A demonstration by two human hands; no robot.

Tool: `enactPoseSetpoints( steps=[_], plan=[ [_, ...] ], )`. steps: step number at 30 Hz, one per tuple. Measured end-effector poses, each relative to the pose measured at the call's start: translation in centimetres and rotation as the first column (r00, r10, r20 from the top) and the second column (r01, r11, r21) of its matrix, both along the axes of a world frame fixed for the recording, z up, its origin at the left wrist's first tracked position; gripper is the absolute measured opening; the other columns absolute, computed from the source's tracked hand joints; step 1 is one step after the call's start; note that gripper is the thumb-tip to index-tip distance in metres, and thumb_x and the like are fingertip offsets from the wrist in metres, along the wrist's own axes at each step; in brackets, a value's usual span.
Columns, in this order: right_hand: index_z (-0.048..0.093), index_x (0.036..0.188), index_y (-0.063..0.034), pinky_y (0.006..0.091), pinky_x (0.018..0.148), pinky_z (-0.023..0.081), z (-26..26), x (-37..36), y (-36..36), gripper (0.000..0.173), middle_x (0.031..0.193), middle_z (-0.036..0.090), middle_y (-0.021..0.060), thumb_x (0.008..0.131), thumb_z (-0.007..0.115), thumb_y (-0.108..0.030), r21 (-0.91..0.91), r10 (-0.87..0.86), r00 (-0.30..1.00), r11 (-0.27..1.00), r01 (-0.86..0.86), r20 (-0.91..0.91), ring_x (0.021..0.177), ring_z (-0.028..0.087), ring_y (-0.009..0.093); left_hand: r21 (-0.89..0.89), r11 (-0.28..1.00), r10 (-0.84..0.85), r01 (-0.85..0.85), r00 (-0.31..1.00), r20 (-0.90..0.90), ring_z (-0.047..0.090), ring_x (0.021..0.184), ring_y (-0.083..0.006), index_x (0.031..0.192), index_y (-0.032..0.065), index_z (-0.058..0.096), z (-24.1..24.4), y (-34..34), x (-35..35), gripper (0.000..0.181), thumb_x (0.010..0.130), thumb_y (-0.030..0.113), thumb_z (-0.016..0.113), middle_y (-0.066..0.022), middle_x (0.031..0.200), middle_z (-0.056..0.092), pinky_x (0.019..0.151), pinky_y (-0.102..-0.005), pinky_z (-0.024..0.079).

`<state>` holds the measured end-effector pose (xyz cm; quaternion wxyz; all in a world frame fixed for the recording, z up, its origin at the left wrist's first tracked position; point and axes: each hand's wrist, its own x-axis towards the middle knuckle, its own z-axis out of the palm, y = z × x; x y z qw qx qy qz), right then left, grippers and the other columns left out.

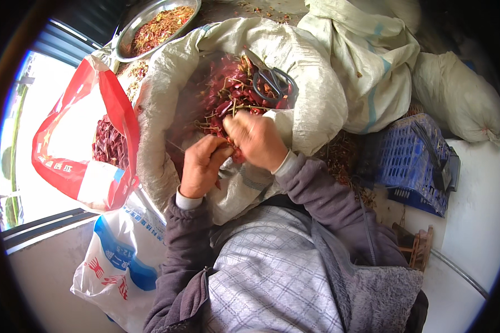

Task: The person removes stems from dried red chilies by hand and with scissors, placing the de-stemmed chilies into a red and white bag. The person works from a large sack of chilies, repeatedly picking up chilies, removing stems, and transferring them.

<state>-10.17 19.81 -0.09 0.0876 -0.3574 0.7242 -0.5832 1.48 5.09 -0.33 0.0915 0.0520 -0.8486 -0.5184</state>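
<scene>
In front of me is an open white woven sack (321,120) with a rolled-down rim, holding a heap of dried red chili peppers (221,91) with stems. My left hand (204,166) pinches a dried red chili pepper (238,156) over the near rim. Right against it, my right hand (256,139) has its fingers curled on the pepper and is blurred by motion. The fingers hide most of this pepper. Black-handled scissors (273,83) lie on the heap at the far right, against the sack's inner side.
To the left stands a red and white bag (127,104) with dark red chilies (109,143); a white and blue printed bag (121,249) sits below. A metal basin (123,39) of chili scraps is at the back left. Stuffed sacks (383,70) and a blue plastic basket (410,154) stand right.
</scene>
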Motion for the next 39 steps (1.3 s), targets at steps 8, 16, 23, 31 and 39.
enactPoseSetpoints(
  steps=[8,16,23,31,39],
  plan=[
    [0.061,0.089,-0.0031,0.0214,0.045,0.038,0.4,-1.8,0.1,0.032,0.072,0.063,0.0042,0.108,0.056,-0.028,-0.357,0.265,0.689,0.934,-0.010,0.675,0.052,0.050,0.005,0.646,0.726,0.299,-0.235,0.954,0.011,0.053,0.067,-0.0048,0.108,0.0041,0.060,-2.1,-1.1,-0.9,0.009,0.105,0.012,0.056,-0.0026,0.095,0.066,0.063,-0.0195,0.046],
    [0.068,0.090,-0.0004,0.0317,0.054,0.046,0.4,-1.1,3.2,0.025,0.076,0.070,0.0106,0.102,0.062,-0.022,-0.059,0.135,0.961,0.991,-0.124,0.240,0.055,0.059,0.016,0.582,0.743,0.416,-0.331,0.909,-0.014,0.049,0.060,-0.0060,0.114,0.0044,0.063,-2.0,-4.3,-4.4,0.014,0.100,0.006,0.062,-0.0026,0.092,0.065,0.052,-0.0209,0.038],
    [0.071,0.099,-0.0053,0.0429,0.072,0.055,5.8,-3.5,11.5,0.032,0.085,0.068,0.0180,0.086,0.074,-0.035,0.645,0.474,0.877,0.693,-0.321,-0.073,0.080,0.068,0.035,0.561,0.766,0.358,-0.315,0.933,0.034,0.046,0.060,-0.0035,0.121,0.0050,0.066,-2.9,-4.7,-5.1,0.019,0.103,0.009,0.060,0.0009,0.093,0.065,0.052,-0.0184,0.034],
    [0.067,0.098,-0.0033,0.0461,0.074,0.056,1.9,-10.5,3.9,0.023,0.083,0.066,0.0174,0.098,0.063,-0.026,0.475,-0.007,0.834,0.819,0.322,-0.552,0.078,0.067,0.037,0.546,0.802,0.260,-0.240,0.965,0.041,0.046,0.064,-0.0039,0.132,0.0042,0.063,-2.5,-3.9,-6.5,0.033,0.104,0.018,0.055,0.0011,0.095,0.064,0.055,-0.0191,0.034],
    [0.063,0.112,0.0041,0.0462,0.094,0.056,1.0,-13.7,1.0,0.032,0.107,0.072,0.0285,0.087,0.060,-0.016,0.786,0.002,0.950,0.562,0.258,-0.314,0.105,0.071,0.041,0.574,0.783,0.256,-0.239,0.965,0.052,0.052,0.072,-0.0039,0.139,0.0047,0.059,-2.5,-3.8,-7.9,0.034,0.106,0.016,0.055,-0.0024,0.104,0.068,0.054,-0.0179,0.036]
  ],
)
